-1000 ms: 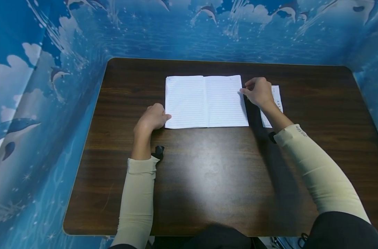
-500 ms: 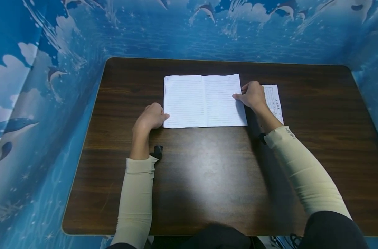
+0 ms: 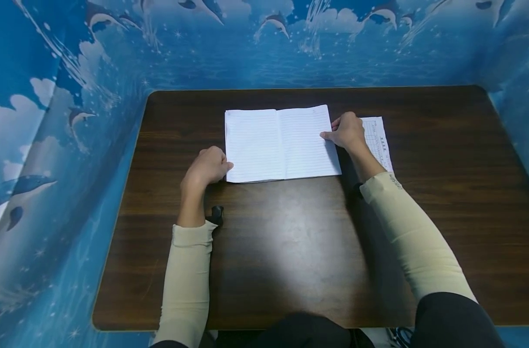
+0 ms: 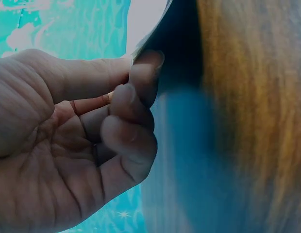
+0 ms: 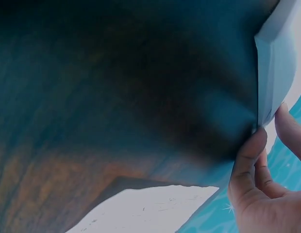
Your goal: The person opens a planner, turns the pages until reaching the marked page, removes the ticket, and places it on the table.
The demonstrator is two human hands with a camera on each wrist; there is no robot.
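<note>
An open notebook [image 3: 256, 145] with blank ruled pages lies toward the back of the table, its far right page corner slightly raised. At its left edge my left hand [image 3: 208, 166] pinches the notebook between thumb and curled fingers; the left wrist view shows the pages [image 4: 145, 24] caught at the fingertips. On the opposite side, my right hand [image 3: 348, 131] grips the right edge, thumb over the page and fingers beneath. The right wrist view has the page edges [image 5: 274, 73] between thumb and fingers.
A printed sheet [image 3: 377, 140] lies right of the notebook, partly behind the right forearm. The dark wooden table [image 3: 282, 232] has a blue sea-patterned curtain [image 3: 229, 63] behind it and at its sides. Black wrist straps [image 3: 215, 215] sit by the sleeves.
My right hand has come in from the notebook's right edge, and its thumb now lies on the page. The printed sheet shows more. My left hand keeps its hold; the view has shifted slightly.
</note>
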